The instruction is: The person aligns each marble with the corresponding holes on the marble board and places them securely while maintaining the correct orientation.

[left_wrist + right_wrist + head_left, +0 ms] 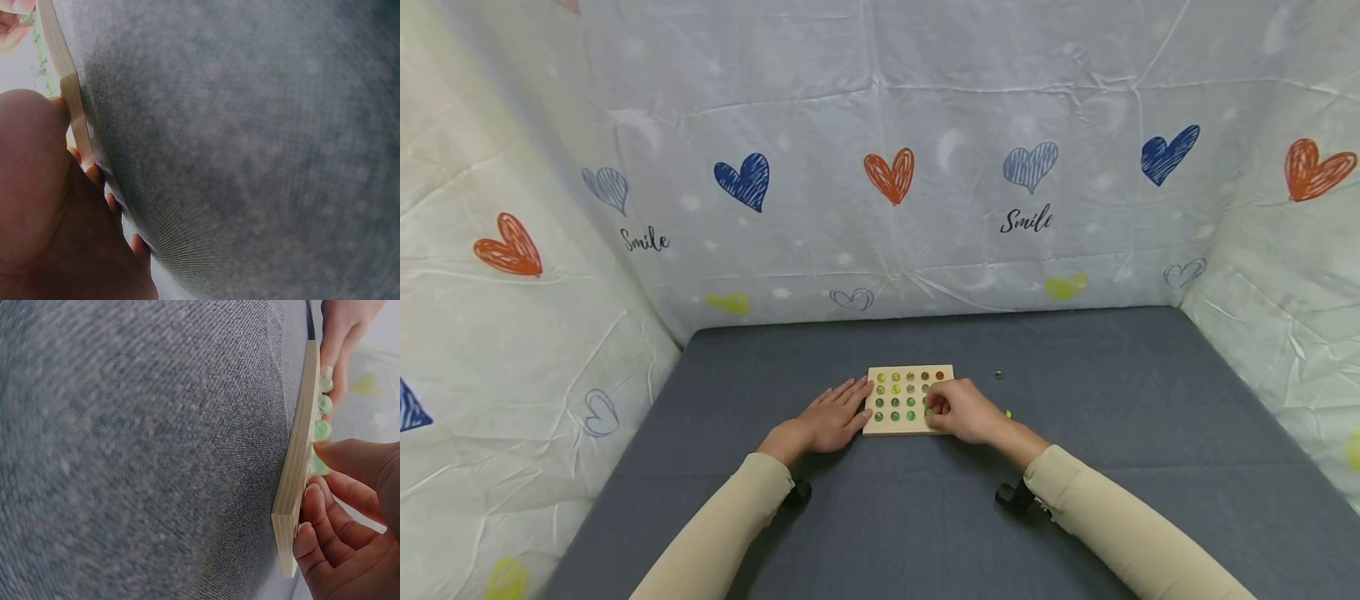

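Note:
A pale wooden board lies on the dark cloth, with rows of glass marbles in yellow, green and reddish tones set in it. My left hand lies flat with straight fingers, its fingertips and thumb touching the board's left edge. At the front row, toward the right, my right hand pinches a green marble between thumb and index finger, at the board's surface. Its other fingers are curled beside the board's edge. The right hand hides part of the board's right side in the head view.
Two loose marbles lie right of the board: a dark green marble farther back and a yellow marble just behind the right wrist. The grey cloth-covered table is enclosed by white curtains printed with hearts.

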### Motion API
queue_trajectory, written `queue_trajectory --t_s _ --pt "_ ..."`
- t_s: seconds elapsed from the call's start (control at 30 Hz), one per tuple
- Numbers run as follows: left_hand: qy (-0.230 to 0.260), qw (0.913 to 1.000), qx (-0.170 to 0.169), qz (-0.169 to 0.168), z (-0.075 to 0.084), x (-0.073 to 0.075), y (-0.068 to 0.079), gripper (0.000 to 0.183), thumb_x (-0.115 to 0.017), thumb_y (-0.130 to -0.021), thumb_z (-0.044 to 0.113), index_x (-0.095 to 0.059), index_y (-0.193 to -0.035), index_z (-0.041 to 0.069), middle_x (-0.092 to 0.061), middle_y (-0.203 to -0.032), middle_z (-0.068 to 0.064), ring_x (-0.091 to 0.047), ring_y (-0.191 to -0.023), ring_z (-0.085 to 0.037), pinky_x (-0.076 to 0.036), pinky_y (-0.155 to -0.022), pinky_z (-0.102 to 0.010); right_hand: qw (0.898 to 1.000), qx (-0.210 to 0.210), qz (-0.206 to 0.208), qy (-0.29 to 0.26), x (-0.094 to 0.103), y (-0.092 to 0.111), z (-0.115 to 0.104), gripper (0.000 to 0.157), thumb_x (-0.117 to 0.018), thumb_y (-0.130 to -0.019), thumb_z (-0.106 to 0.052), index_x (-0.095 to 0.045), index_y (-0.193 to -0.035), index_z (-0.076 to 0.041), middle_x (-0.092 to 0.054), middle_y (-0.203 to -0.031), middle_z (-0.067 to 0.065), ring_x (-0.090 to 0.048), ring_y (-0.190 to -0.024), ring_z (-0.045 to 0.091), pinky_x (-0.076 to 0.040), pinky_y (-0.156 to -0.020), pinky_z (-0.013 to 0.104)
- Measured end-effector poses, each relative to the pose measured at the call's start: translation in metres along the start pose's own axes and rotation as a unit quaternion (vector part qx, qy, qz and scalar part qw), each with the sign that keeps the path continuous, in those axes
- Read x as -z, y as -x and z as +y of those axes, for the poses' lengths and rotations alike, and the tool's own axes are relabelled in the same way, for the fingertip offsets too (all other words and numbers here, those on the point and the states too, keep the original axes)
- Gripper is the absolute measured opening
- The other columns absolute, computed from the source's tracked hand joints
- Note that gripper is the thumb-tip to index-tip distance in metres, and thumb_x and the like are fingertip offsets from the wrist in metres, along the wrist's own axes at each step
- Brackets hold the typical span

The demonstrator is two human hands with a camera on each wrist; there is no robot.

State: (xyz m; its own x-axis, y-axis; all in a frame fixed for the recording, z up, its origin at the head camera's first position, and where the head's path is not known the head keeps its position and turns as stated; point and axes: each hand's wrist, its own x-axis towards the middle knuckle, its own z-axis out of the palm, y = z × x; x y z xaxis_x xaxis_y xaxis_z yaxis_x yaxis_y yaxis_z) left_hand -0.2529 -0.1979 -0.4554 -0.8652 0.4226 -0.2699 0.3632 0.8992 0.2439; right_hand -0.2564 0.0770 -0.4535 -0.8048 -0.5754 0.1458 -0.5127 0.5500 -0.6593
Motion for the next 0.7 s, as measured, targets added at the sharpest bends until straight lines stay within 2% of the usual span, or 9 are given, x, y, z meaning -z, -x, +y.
queue_trajectory --t_s 0.23,0.57,0.7 --pt "0.006 1.0000 0.001 0.008 -0.011 -0.010 -0.009 0.063 -0.030 -0.112 0.044 -0.013 -0.167 0.016 -0.009 -0.172 -0.005 -0.006 -0.159 -0.028 -0.007 -0.126 -0.054 1.000 -0.002 -0.004 0.007 0.001 0.001 -0.001 0.012 -0.075 -0.091 -0.005 -0.073 -0.103 -0.002 -0.067 -0.084 -0.001 -0.060 -0.074 0.007 -0.053 -0.071 0.028" --pt "0.003 1.0000 0.005 -0.003 -0.006 -0.004 -0.005 0.064 -0.026 -0.113 0.046 -0.010 -0.167 0.016 -0.007 -0.173 -0.005 -0.004 -0.159 -0.028 -0.006 -0.126 -0.054 1.000 0.018 -0.011 0.012 0.009 0.008 -0.004 0.024 -0.076 -0.092 -0.006 -0.071 -0.115 0.001 -0.069 -0.090 0.002 -0.063 -0.079 0.010 -0.054 -0.073 0.029" --pt "0.003 1.0000 0.003 0.000 -0.008 -0.007 -0.008 0.064 -0.028 -0.112 0.046 -0.010 -0.167 0.017 -0.008 -0.173 -0.004 -0.005 -0.159 -0.027 -0.006 -0.126 -0.053 1.000 0.022 -0.003 0.017 0.016 0.016 -0.003 0.025 -0.076 -0.092 -0.007 -0.071 -0.115 0.000 -0.070 -0.095 0.005 -0.065 -0.082 0.012 -0.055 -0.076 0.030"
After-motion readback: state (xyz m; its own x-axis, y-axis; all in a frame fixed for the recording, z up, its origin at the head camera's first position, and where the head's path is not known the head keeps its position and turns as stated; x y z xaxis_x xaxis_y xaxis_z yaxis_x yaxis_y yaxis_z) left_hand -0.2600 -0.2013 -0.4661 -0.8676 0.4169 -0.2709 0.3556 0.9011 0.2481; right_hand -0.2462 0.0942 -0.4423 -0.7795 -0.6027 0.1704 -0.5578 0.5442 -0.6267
